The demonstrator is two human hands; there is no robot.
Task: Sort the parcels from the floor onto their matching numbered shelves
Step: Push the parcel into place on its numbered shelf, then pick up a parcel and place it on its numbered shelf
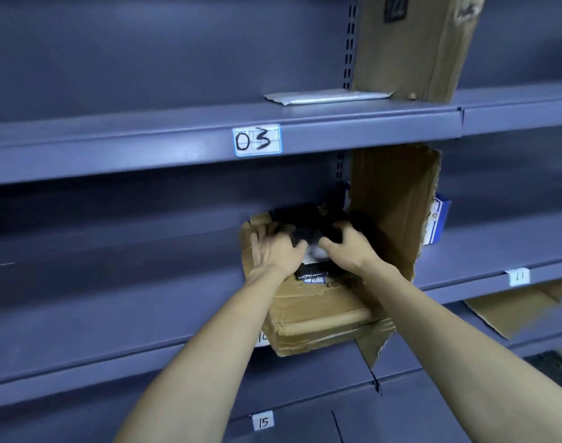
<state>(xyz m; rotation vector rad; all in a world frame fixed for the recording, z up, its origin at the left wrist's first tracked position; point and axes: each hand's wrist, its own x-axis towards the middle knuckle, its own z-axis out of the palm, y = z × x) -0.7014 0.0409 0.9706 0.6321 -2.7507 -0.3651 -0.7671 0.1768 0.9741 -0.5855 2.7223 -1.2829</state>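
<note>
Grey-blue steel shelving (177, 314) with handwritten number tags, worn cardboard dividers standing between bays. On the middle shelf, atop a crushed brown cardboard box (311, 318), a small black plastic-wrapped parcel (305, 239), gripped by left hand (275, 254) and right hand (345, 249), fingers curled over it. Likely to slide off the overhanging, sagging box if released carelessly.

Your light's coming from above and behind you, cool and kinda dim. It throws a soft glare on the shelf edge (177, 145) around the 03 label (257, 140). The deep shelf recess sits in heavy shadow, so the dark parcel (300, 219) there is hard to read. Fingers (337, 230) smear with motion blur. Shelf lines bow at the edges, and the far-right corner goes blurry.
</note>
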